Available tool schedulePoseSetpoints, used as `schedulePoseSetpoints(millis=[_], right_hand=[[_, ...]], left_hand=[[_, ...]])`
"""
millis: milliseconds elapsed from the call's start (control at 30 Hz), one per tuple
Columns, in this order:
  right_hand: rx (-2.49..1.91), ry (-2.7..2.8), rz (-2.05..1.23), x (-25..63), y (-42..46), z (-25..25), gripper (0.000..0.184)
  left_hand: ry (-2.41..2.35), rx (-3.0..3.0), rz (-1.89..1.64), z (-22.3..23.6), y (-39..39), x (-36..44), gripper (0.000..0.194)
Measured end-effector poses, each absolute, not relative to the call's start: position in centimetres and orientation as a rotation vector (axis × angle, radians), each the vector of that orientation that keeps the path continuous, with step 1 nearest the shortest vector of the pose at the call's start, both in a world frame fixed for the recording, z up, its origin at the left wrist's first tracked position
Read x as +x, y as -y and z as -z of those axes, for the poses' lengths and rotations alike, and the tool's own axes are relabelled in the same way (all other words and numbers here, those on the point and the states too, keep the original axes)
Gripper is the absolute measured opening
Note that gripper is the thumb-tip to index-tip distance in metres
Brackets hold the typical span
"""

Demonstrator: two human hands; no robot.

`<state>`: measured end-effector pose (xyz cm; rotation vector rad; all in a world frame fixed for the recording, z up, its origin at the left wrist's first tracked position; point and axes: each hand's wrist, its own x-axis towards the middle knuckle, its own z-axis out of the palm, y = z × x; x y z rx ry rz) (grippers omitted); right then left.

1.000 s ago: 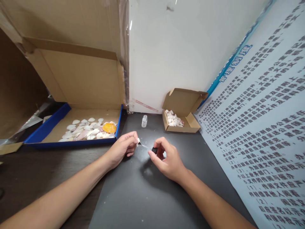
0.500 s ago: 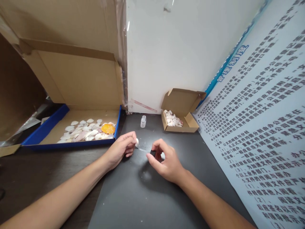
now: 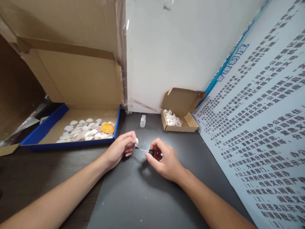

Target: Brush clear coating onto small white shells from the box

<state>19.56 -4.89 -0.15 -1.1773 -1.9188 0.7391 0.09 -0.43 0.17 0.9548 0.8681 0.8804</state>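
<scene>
My left hand (image 3: 121, 147) is closed in a pinch on a small white shell (image 3: 136, 142), which shows past the fingertips. Between thumb and fingers, my right hand (image 3: 164, 156) grips the black cap of a brush applicator (image 3: 151, 152). Its thin clear stem points left, and the dark tip is at the shell's lower edge; whether it touches I cannot tell. Beyond both hands a small clear glass bottle (image 3: 143, 121) with a white label stands upright with no cap on it.
At left lies an open blue-edged cardboard box (image 3: 71, 144) holding many pale shells and an orange scallop shell (image 3: 108, 128). A smaller open cardboard box (image 3: 181, 128) with white shells stands at back right. A white panel (image 3: 166, 57) and a printed poster (image 3: 262, 127) border the dark table.
The applicator in my right hand has shifted slightly left and now points more directly at the shell. My left hand has stayed nearly still.
</scene>
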Motion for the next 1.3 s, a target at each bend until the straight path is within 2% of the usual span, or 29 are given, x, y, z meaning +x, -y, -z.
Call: schedulePoseSetpoints(millis=[833,1300], right_hand=[[-1.121,1.773,-0.787,19.6,4.72,0.21,0.016],[-1.141,1.875,-0.786,19.53,4.85,-0.04,0.016]], left_hand=[[-0.865,1.0,-0.827,-0.08,0.49,0.06,0.017],[-0.903,0.976,-0.83,-0.5,0.61,0.19,0.016]])
